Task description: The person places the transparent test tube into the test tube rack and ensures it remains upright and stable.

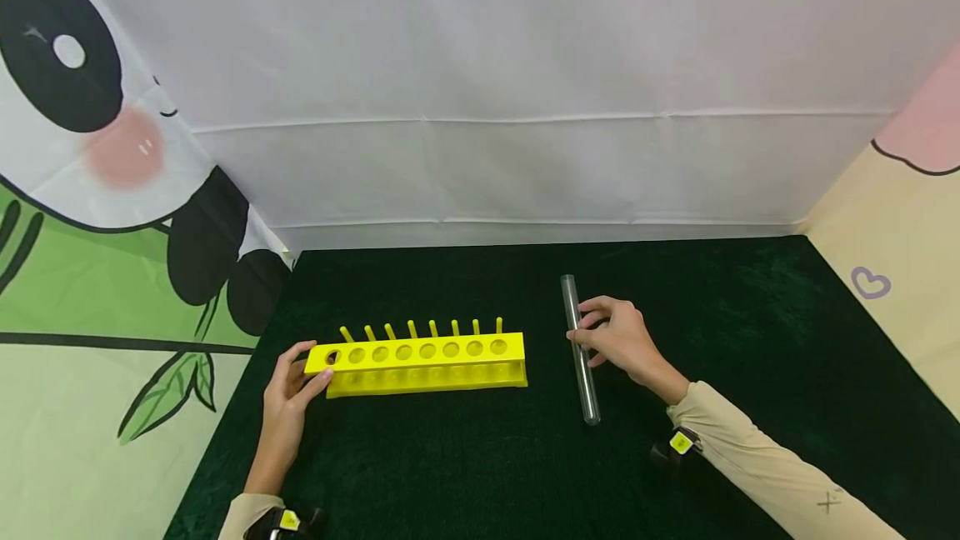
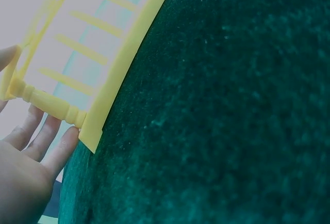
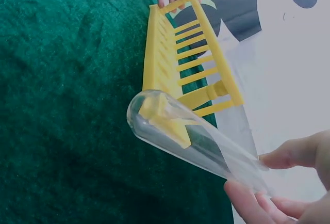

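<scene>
Yellow rack (image 1: pixel 427 362) and clear tube (image 1: pixel 582 369), one in each hand, at a green-covered table (image 1: pixel 465 465)

Printed panel (image 1: pixel 60 273), beyond the table's left edge: cartoon figure, black eye patch, pink cheek, green leaves.

Left hand (image 1: pixel 283 413), near the left edge: gripping the rack's left end, thumb on the top plate, other fingers about the end. Sleeve beige; dark wrist device (image 1: pixel 262 523) with yellow tag.

Rack, left of the table's middle, roughly parallel to the back edge: one row of eight round holes, eight pegs along its far side.

White backdrop (image 1: pixel 480 65): creased, behind the back edge.

Tube, right of the rack and apart from it: transparent, long axis running between back and front edges, rounded end toward the front.

Right hand (image 1: pixel 622 344), right of the tube: pinching it between thumb and fingers.

Cream panel (image 1: pixel 900 215), beyond the right edge: pink shape, purple heart outline.
</scene>
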Available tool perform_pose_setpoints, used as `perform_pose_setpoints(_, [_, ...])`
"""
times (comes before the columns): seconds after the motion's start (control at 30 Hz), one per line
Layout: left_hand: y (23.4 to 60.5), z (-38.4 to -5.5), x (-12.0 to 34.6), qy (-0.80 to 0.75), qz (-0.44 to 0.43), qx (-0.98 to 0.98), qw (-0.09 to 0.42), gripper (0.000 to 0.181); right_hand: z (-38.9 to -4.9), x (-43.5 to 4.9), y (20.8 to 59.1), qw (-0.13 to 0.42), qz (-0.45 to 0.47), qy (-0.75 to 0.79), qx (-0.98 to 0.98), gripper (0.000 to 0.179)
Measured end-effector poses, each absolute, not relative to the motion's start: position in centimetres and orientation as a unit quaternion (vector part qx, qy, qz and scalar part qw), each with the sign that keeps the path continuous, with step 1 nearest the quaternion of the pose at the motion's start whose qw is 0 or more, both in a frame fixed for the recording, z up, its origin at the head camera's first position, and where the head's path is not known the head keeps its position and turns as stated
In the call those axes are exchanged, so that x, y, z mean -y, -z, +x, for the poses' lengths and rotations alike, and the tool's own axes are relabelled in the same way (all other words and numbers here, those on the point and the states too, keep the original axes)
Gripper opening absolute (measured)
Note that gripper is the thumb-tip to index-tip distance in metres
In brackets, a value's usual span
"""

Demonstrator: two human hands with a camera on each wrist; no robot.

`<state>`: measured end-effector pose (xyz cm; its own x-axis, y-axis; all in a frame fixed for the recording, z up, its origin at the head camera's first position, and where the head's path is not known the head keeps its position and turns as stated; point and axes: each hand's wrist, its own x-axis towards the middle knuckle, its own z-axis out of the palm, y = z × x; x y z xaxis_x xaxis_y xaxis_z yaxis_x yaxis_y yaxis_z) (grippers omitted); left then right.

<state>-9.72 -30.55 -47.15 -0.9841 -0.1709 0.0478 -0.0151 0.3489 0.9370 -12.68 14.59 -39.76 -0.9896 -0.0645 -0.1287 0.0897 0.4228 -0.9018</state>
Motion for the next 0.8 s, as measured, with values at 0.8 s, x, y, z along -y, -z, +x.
perform_pose_setpoints(0.8, [47.1, -9.9, 30.5, 0.564, 0.070, 0.821, 0.062, 0.052, -13.0, -14.1, 38.5, 0.062, -0.007, 0.543, -0.837, 0.047])
